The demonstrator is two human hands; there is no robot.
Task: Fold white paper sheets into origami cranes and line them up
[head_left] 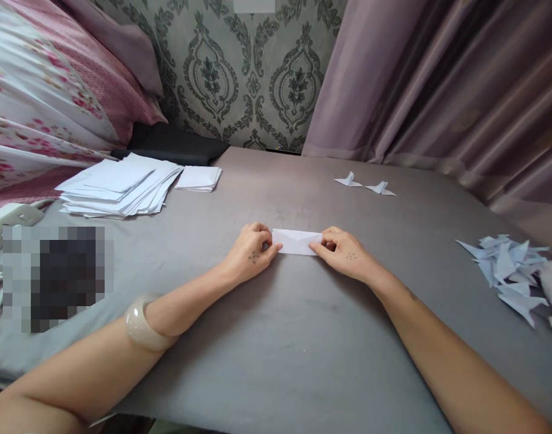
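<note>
A folded sheet of white paper (297,242), long and narrow, is held level above the grey table (276,337). Faint creases meet near its upper middle. My left hand (256,252) pinches its left end, thumb in front and fingers curled behind. At the right end my right hand (341,250) grips it the same way, with the thumb on the near face. The fingertips behind the paper are partly hidden. A pale bangle (146,324) circles my left forearm.
Stacked white paper (122,187) and a smaller stack (198,178) lie at the back left. Two folded paper birds (348,179) sit at the back right. Several folded paper pieces (506,262) are heaped at the right edge. A power strip (13,224) lies far left.
</note>
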